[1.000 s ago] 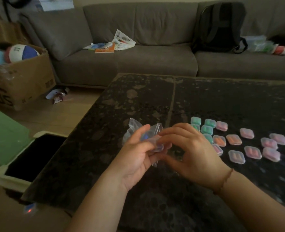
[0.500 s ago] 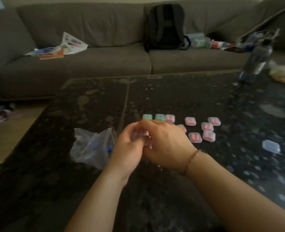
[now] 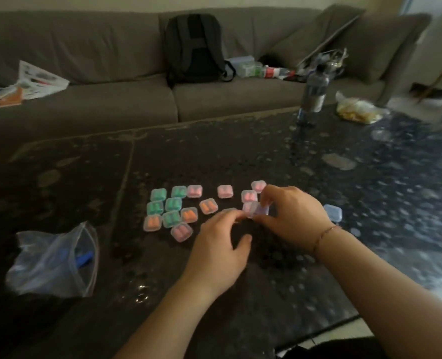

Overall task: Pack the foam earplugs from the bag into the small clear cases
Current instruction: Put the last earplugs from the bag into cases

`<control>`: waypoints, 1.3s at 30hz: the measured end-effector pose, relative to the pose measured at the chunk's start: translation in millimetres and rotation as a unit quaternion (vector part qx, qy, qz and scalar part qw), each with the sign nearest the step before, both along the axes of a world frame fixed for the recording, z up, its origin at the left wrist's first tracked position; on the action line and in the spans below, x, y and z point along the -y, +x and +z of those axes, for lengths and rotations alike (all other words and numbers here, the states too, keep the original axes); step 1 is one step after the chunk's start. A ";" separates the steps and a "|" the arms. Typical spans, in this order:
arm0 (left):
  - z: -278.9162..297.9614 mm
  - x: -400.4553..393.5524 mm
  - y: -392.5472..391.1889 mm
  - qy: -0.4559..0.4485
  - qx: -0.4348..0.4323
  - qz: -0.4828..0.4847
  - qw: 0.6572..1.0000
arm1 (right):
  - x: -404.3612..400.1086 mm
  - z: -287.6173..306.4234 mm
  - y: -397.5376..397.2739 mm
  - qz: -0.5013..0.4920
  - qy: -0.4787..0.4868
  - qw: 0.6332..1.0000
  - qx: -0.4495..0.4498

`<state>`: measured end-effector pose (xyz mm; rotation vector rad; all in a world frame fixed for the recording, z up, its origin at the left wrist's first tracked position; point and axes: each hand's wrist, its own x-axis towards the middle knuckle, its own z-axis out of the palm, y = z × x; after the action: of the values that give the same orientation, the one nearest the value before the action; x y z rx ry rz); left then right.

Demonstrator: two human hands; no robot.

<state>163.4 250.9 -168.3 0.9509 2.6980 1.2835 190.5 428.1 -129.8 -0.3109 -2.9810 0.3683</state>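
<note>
A clear zip bag with blue earplugs inside lies open on the dark table at the left. Several small clear cases filled with green, orange and pink earplugs sit in a cluster at the table's middle. My right hand grips a small clear case at the cluster's right end. My left hand reaches to the same case, its fingertips touching its left side. A single bluish case lies apart, right of my right hand.
A water bottle and a plastic bag of food stand at the table's far right. Behind is a grey sofa with a black backpack, papers and clutter.
The zip bag went from my hands onto the table at the left. Both hands moved right, and my right hand now grips a case by the cluster. The view swung right.
</note>
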 end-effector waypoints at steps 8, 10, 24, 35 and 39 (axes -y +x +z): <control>-6.0 -73.0 5.4 -0.137 -0.106 -0.037 0.984 | -38.2 -16.4 8.6 -0.059 -0.013 0.998 0.028; -7.4 -78.8 3.9 -0.153 -0.105 -0.041 0.982 | -46.4 -16.5 11.4 -0.054 -0.030 0.997 0.037; -3.2 -46.0 1.6 0.076 0.058 0.040 0.995 | -58.8 -0.2 21.0 -0.115 -0.135 0.984 -0.004; 56.5 97.2 -7.3 0.443 0.491 0.057 0.748 | 105.1 31.3 -14.1 0.290 -0.178 0.923 -0.182; 63.7 136.3 -8.6 0.532 0.445 0.067 0.718 | 150.7 29.7 -28.4 0.290 -0.197 0.902 -0.253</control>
<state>154.7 114.6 -104.6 -0.0572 1.1726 2.4825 162.1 277.4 -100.1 0.5760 -2.3943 0.9480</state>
